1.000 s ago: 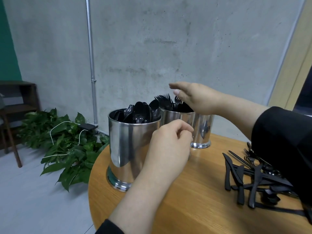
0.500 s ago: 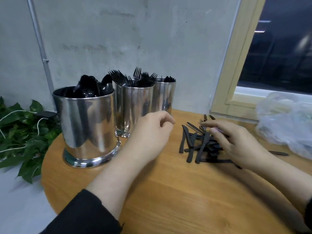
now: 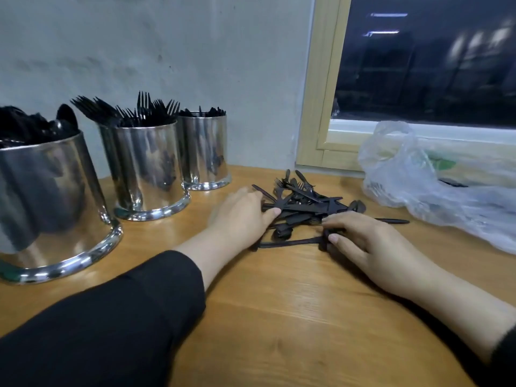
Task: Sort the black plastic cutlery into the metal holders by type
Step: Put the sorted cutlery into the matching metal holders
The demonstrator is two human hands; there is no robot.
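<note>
A pile of black plastic cutlery (image 3: 304,203) lies on the round wooden table (image 3: 279,303), with forks, knives and spoons mixed. My left hand (image 3: 241,216) touches the pile's left edge, its thumb straight against a knife handle. My right hand (image 3: 365,238) pinches the end of a long black cutlery piece (image 3: 287,243) lying at the pile's near edge. Three metal holders stand at the left: the nearest holder (image 3: 53,196) has spoons, the middle holder (image 3: 148,169) has forks, and the far holder (image 3: 205,152) shows dark cutlery tips.
A crumpled clear plastic bag (image 3: 424,180) lies at the right by the window frame (image 3: 321,107). A grey concrete wall stands right behind the holders. Bare table wood stretches in front of the pile, between my arms.
The view has swung right, from the holders to the pile. My right hand came down from the fork holder onto the pile. My left hand moved forward and now touches the pile's left edge.
</note>
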